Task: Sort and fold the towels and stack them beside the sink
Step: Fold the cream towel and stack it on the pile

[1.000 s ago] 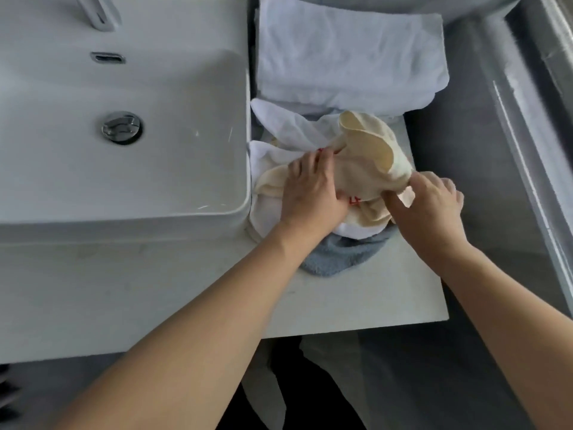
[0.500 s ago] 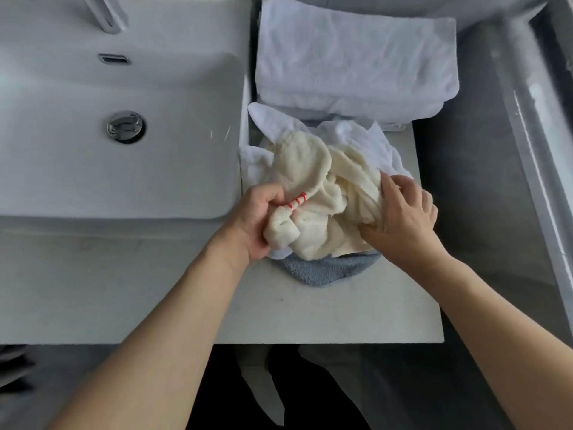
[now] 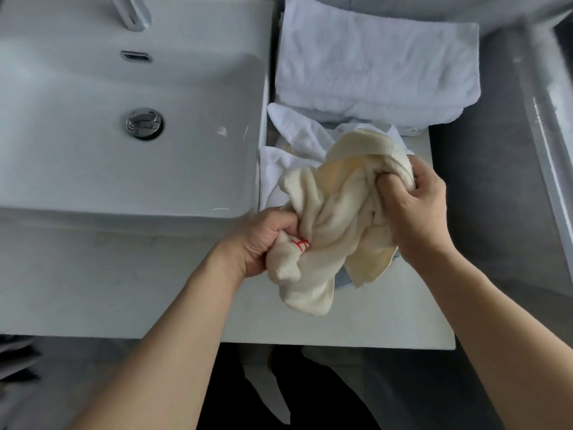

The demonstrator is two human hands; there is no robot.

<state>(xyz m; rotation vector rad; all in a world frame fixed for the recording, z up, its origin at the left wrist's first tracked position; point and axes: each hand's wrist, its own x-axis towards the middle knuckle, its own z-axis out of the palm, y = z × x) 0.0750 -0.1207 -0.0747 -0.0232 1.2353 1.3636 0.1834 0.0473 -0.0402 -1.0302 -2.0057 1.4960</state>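
A crumpled cream towel [image 3: 335, 218] with a small red mark hangs bunched between both hands above the counter. My left hand [image 3: 263, 240] grips its lower left end near the red mark. My right hand [image 3: 415, 209] grips its upper right part. Under it lie loose white towels [image 3: 294, 135] and a grey-blue towel [image 3: 342, 279], mostly hidden. A folded stack of white towels [image 3: 372, 60] sits at the back, right of the white sink [image 3: 93, 119].
The white counter [image 3: 387, 318] ends close in front and at the right, with grey floor beyond. A chrome tap [image 3: 133, 13] and drain [image 3: 144, 123] belong to the sink. A pale ledge [image 3: 558, 119] runs along the far right.
Both hands have lifted the cream towel off the pile and toward me. The left hand went from pressing flat on it to gripping its end; the right hand now clutches the other side.
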